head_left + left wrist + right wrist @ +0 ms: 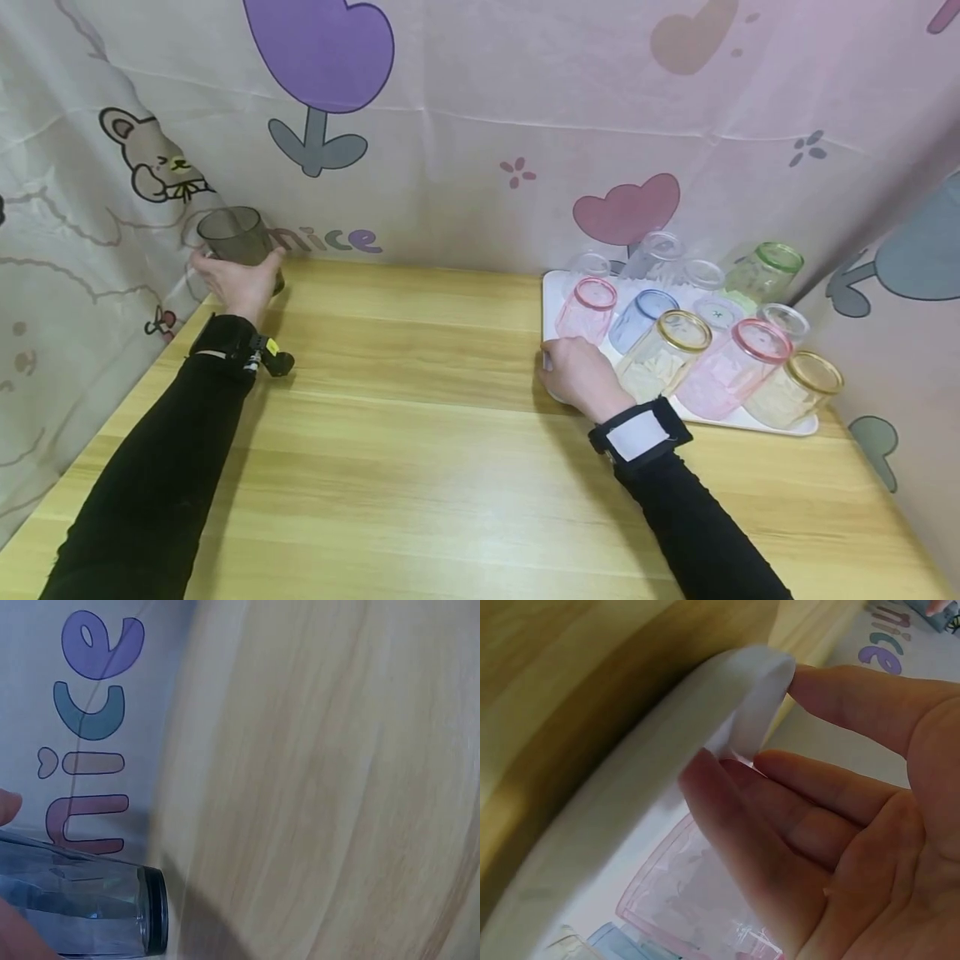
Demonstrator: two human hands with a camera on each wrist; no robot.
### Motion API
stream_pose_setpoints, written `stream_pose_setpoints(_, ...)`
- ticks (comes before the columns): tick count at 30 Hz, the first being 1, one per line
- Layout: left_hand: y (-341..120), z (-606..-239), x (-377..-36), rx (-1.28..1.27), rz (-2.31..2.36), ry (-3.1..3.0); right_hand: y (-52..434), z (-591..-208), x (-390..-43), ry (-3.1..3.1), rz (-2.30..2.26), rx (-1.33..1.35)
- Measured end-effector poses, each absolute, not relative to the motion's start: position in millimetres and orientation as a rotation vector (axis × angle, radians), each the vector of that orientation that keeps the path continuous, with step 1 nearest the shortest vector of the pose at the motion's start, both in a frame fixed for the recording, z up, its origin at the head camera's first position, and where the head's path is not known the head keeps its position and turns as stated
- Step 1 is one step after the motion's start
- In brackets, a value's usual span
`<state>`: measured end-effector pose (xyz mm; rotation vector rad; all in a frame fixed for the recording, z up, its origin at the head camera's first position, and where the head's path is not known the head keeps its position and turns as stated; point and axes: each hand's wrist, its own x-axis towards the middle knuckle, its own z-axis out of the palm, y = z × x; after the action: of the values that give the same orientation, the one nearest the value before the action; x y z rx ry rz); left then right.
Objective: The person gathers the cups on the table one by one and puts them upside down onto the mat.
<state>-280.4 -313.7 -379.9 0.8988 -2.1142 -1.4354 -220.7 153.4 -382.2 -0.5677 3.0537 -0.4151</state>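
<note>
At the far left corner of the table, my left hand grips a dark grey see-through glass, thumb and fingers on opposite sides. The glass stands upright by the curtain. Its thick dark base shows in the left wrist view, where the glass lies partly behind a finger. My right hand pinches the left rim of a white tray. In the right wrist view the thumb meets the outer end of the tray rim, with the fingers over its inner side. A pink glass stands close behind those fingers.
Several clear and coloured glasses crowd the tray, among them a blue glass, a green glass and a yellow glass. A patterned curtain hangs behind the wooden table and along both sides.
</note>
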Motion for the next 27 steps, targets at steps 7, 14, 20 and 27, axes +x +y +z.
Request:
stream_pose_setpoints(7, -322, -381, -281, 0.916, -1.475, -2.170, 154, -386, -216, 3.067, -0.446, -0.568)
stream_pose_setpoints(14, -326, -380, -280, 0.909, -1.473, -2.187, 153, -388, -215, 3.099, -0.437, -0.582)
stream_pose_setpoints(20, -325, -378, -277, 0.867, -1.461, -2.217, 154, -388, -214, 3.110, -0.443, -0.557)
stream_pose_setpoints(27, -324, -379, -271, 0.807, -1.509, -2.185, 153, -387, -213, 3.098, -0.446, -0.510)
